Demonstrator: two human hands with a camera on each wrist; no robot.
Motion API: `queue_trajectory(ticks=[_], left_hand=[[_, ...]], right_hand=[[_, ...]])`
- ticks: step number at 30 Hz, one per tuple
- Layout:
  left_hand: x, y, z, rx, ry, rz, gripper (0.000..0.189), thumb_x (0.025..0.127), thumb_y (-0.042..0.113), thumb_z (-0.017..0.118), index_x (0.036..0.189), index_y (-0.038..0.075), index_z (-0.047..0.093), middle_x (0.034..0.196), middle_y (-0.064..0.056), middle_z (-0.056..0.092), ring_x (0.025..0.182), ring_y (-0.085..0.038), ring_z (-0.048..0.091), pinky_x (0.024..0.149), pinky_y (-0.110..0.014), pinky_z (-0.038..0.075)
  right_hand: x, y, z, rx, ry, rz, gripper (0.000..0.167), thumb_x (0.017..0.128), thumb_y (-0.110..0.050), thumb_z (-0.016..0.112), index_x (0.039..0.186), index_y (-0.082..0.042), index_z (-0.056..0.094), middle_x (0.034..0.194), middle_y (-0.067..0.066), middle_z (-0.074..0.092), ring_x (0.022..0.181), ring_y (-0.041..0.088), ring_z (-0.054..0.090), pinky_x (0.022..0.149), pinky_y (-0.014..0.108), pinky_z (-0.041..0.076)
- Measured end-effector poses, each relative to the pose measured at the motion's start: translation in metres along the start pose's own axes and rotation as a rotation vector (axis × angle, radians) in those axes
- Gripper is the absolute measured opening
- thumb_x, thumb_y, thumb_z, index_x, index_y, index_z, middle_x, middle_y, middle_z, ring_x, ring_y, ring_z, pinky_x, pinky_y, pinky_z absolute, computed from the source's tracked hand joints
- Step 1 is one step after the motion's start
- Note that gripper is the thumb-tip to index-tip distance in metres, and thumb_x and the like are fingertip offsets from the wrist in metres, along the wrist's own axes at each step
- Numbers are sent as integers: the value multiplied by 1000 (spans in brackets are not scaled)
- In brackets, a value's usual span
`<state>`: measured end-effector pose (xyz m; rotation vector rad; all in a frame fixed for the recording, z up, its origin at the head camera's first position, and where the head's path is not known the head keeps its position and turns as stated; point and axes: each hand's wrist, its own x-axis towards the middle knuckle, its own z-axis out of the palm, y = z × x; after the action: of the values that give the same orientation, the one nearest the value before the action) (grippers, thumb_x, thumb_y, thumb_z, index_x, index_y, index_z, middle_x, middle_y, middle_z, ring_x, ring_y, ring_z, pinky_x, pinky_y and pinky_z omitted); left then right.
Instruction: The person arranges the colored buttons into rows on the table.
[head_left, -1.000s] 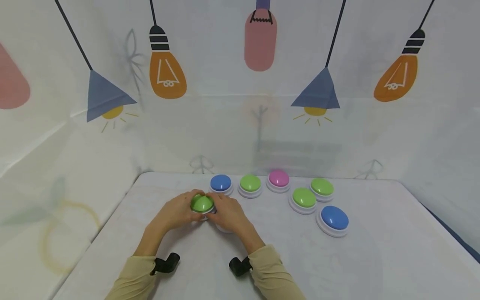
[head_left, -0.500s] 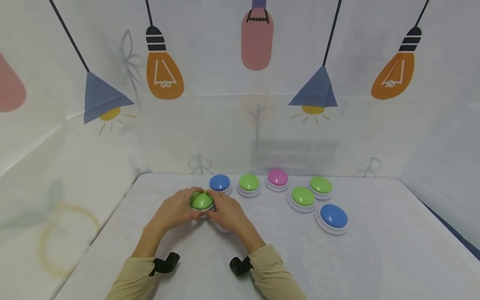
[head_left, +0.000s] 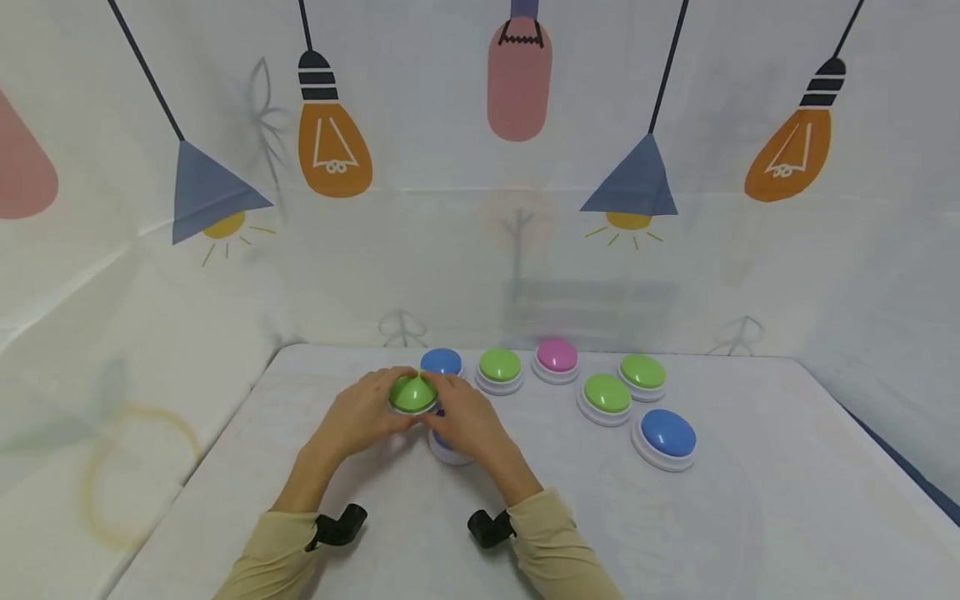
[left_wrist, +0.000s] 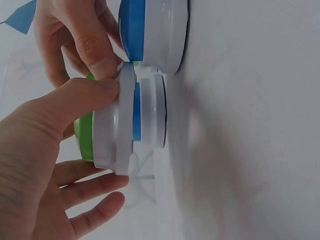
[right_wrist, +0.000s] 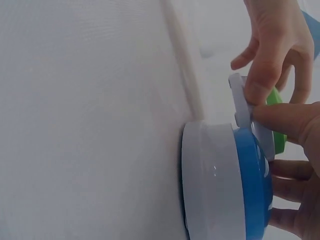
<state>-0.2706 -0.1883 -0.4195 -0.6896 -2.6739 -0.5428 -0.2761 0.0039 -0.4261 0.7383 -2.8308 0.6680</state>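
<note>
Left grip [head_left: 363, 414] and right grip [head_left: 468, 418] pinch a green button [head_left: 412, 396] between them, raised above the white counter [head_left: 675, 533]. A rear blue button [head_left: 441, 362] sits close at one o'clock, a nearer blue button [head_left: 450, 455] at five. The counter's far edge [head_left: 352, 347] lies near at twelve; broad room stretches toward four.

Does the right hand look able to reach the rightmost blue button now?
Probably not yet: the right hand grips a green button, though the table towards that blue button looks free.

No text, label, brand or number can be read.
</note>
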Motion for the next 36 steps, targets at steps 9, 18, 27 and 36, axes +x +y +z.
queue_trajectory(ticks=[9,18,27,36], left_hand=[[8,10,-4,2,66,20,67,74,34,87,130,12,59,124,-11,65,109,-30,62,86,-49,54],[16,28,1,-25,37,21,70,76,40,84,134,12,58,132,-11,61,119,-31,59,92,-50,52],[23,43,7,-64,66,42,69,76,42,84,134,14,59,128,-9,65,114,-28,62,90,-47,54],[29,57,14,-68,35,42,67,76,41,84,132,13,61,127,-6,66,114,-25,63,91,-44,54]], right_hand=[[-4,4,-10,7,62,-10,64,91,-29,72,147,-13,44,137,10,56,125,25,55,102,41,48],[-19,15,-28,27,57,20,62,92,-29,70,147,-15,45,135,9,56,123,23,56,100,43,50],[-33,30,-45,57,82,-18,61,92,-28,70,146,-15,46,135,9,56,119,27,60,94,46,53],[-41,44,-57,116,51,-34,62,90,-25,73,144,-10,48,144,8,53,131,26,52,105,45,45]])
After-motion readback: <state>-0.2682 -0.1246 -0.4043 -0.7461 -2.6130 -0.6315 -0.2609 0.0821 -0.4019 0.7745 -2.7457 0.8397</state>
